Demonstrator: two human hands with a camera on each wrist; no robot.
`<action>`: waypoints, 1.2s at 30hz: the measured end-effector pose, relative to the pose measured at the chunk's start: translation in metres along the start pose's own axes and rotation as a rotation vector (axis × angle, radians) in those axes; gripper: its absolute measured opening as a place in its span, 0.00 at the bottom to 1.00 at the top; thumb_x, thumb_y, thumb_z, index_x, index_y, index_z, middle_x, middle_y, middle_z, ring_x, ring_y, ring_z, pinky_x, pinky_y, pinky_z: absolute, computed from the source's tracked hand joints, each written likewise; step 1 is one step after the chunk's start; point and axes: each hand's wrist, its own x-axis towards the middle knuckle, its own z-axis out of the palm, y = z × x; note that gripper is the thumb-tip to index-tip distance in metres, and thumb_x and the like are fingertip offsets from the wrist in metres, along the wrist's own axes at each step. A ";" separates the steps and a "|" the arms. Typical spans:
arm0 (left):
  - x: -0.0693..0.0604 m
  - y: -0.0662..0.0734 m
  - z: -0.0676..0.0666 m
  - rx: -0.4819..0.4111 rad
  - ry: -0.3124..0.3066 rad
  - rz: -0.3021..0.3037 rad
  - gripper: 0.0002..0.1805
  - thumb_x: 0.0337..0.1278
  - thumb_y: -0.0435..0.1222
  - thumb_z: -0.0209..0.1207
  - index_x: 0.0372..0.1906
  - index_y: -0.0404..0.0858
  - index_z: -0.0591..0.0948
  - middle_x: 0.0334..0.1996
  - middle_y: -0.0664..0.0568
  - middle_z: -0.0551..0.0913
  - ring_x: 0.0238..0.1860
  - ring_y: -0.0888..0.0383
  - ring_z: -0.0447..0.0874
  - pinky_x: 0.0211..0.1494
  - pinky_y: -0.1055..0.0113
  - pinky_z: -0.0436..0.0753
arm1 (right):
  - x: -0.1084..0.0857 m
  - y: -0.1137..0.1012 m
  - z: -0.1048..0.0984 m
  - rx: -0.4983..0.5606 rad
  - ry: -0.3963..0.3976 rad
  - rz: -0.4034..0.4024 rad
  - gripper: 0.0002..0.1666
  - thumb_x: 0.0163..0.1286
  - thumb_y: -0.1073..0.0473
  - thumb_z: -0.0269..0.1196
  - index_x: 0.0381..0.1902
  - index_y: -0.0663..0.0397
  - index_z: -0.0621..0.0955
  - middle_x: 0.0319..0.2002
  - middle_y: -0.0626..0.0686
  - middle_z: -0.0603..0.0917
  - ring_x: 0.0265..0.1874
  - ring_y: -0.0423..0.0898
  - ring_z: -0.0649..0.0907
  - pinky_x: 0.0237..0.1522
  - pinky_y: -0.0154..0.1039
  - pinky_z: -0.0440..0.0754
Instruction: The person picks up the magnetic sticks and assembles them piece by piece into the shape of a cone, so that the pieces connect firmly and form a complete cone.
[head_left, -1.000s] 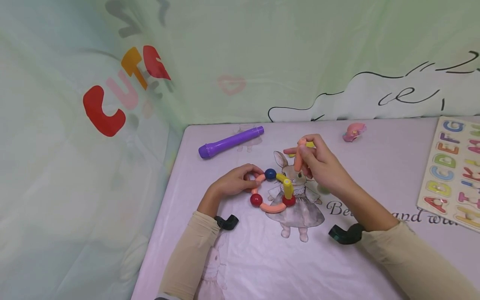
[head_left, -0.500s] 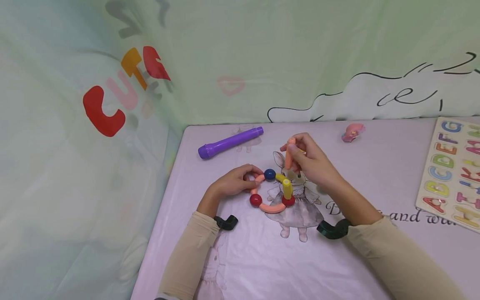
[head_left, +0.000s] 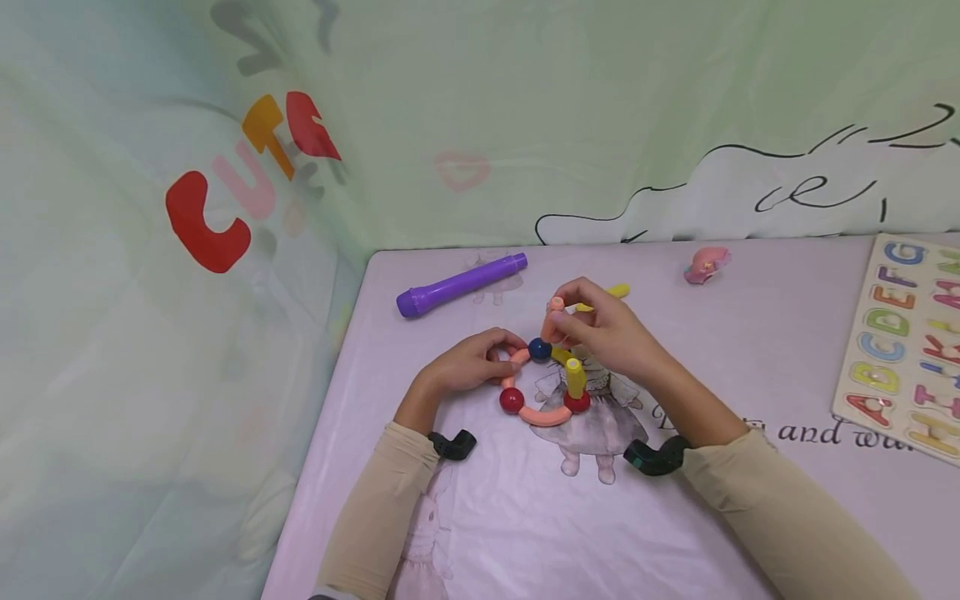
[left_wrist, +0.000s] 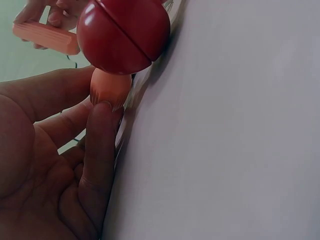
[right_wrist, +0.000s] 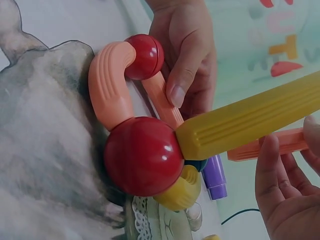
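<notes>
A ring of curved rods and balls lies on the table: a blue ball [head_left: 539,349], two red balls [head_left: 512,401], orange curved rods [head_left: 546,416] and a yellow curved rod [right_wrist: 181,190]. From the nearer right red ball [right_wrist: 144,156] a yellow rod [head_left: 575,378] stands upright. My left hand [head_left: 471,360] pinches the orange curved rod [left_wrist: 111,87] on the ring's left side. My right hand [head_left: 603,327] pinches a loose orange rod [head_left: 553,318], held nearly upright with its lower end at the blue ball; whether they touch, I cannot tell.
Behind the ring lies a purple toy microphone [head_left: 462,285]. A yellow rod [head_left: 618,291] lies just behind my right hand. Farther right are a small pink toy [head_left: 707,264] and a wooden alphabet board [head_left: 900,350]. Fabric walls rise behind and to the left.
My right hand has moved left and down, bringing the orange rod from above the rabbit print to the blue ball. My left hand and the ring have stayed in place.
</notes>
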 end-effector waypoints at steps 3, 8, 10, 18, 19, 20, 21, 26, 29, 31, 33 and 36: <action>0.000 -0.001 0.000 0.003 0.001 0.004 0.19 0.67 0.43 0.64 0.61 0.50 0.79 0.37 0.53 0.79 0.33 0.58 0.73 0.42 0.67 0.75 | 0.000 -0.002 0.001 -0.008 -0.003 0.004 0.18 0.76 0.51 0.61 0.57 0.52 0.73 0.43 0.61 0.86 0.44 0.58 0.87 0.46 0.49 0.88; 0.001 -0.002 0.001 0.010 0.001 0.004 0.19 0.67 0.43 0.63 0.61 0.51 0.79 0.35 0.53 0.78 0.33 0.58 0.74 0.41 0.67 0.74 | 0.001 -0.003 0.002 -0.022 -0.014 0.018 0.19 0.76 0.50 0.62 0.58 0.50 0.74 0.44 0.60 0.86 0.45 0.58 0.88 0.45 0.49 0.88; 0.001 -0.002 0.001 0.012 0.001 0.005 0.19 0.67 0.44 0.63 0.61 0.51 0.79 0.35 0.53 0.78 0.33 0.58 0.73 0.41 0.67 0.74 | 0.002 -0.003 0.002 -0.030 -0.017 0.020 0.19 0.76 0.50 0.62 0.58 0.50 0.74 0.44 0.60 0.86 0.46 0.59 0.88 0.45 0.49 0.88; 0.001 -0.002 0.000 0.014 -0.001 0.004 0.19 0.66 0.45 0.64 0.61 0.51 0.79 0.34 0.52 0.79 0.33 0.58 0.74 0.42 0.67 0.74 | 0.005 -0.001 0.004 -0.052 -0.022 0.033 0.19 0.75 0.51 0.63 0.59 0.49 0.75 0.47 0.58 0.84 0.48 0.56 0.88 0.46 0.47 0.88; 0.001 -0.002 0.000 0.014 -0.001 0.005 0.19 0.66 0.45 0.64 0.61 0.51 0.79 0.34 0.52 0.79 0.33 0.58 0.74 0.41 0.67 0.74 | 0.005 -0.001 0.004 -0.058 -0.023 0.031 0.18 0.76 0.52 0.63 0.59 0.49 0.75 0.48 0.59 0.83 0.48 0.55 0.88 0.47 0.46 0.88; 0.001 -0.002 0.000 0.014 -0.001 0.006 0.19 0.66 0.44 0.64 0.61 0.51 0.79 0.35 0.53 0.79 0.33 0.58 0.74 0.42 0.67 0.75 | 0.005 -0.001 0.004 -0.058 -0.021 0.033 0.18 0.76 0.52 0.63 0.58 0.48 0.75 0.50 0.58 0.83 0.48 0.53 0.88 0.47 0.46 0.88; 0.001 -0.002 0.000 0.014 -0.002 0.006 0.19 0.66 0.44 0.64 0.61 0.51 0.79 0.35 0.53 0.79 0.33 0.58 0.74 0.42 0.67 0.75 | 0.006 -0.001 0.004 -0.060 -0.022 0.029 0.17 0.76 0.52 0.63 0.58 0.48 0.75 0.51 0.58 0.82 0.48 0.53 0.88 0.47 0.46 0.88; 0.001 -0.002 0.000 0.018 -0.001 0.007 0.19 0.67 0.45 0.64 0.61 0.51 0.79 0.38 0.53 0.80 0.34 0.58 0.74 0.42 0.67 0.75 | 0.007 0.000 0.006 -0.052 -0.024 0.023 0.15 0.76 0.55 0.62 0.57 0.50 0.76 0.53 0.58 0.80 0.47 0.52 0.88 0.48 0.45 0.88; 0.002 -0.003 0.000 0.022 0.000 0.010 0.19 0.67 0.45 0.63 0.61 0.51 0.79 0.38 0.54 0.80 0.34 0.58 0.74 0.42 0.67 0.75 | 0.008 0.000 0.007 -0.051 -0.023 0.027 0.15 0.76 0.56 0.62 0.57 0.52 0.76 0.52 0.59 0.80 0.47 0.52 0.88 0.49 0.45 0.88; 0.002 -0.003 0.000 0.022 0.000 0.010 0.19 0.67 0.45 0.63 0.60 0.51 0.80 0.38 0.54 0.80 0.34 0.58 0.74 0.42 0.66 0.75 | 0.008 -0.001 0.007 -0.054 -0.022 0.030 0.15 0.76 0.56 0.62 0.57 0.52 0.76 0.51 0.60 0.81 0.47 0.52 0.88 0.49 0.46 0.88; 0.003 -0.004 0.000 0.020 0.000 0.010 0.19 0.66 0.45 0.63 0.60 0.51 0.80 0.38 0.54 0.80 0.34 0.58 0.74 0.42 0.66 0.75 | 0.008 -0.001 0.007 -0.060 -0.021 0.034 0.15 0.76 0.56 0.62 0.57 0.51 0.76 0.50 0.60 0.82 0.47 0.52 0.88 0.50 0.46 0.88; 0.003 -0.004 0.000 0.015 0.000 0.008 0.19 0.66 0.45 0.63 0.60 0.52 0.80 0.38 0.54 0.80 0.34 0.57 0.74 0.43 0.66 0.75 | 0.008 -0.001 0.008 -0.070 -0.022 0.036 0.15 0.76 0.57 0.62 0.57 0.51 0.76 0.51 0.60 0.82 0.46 0.53 0.88 0.50 0.48 0.87</action>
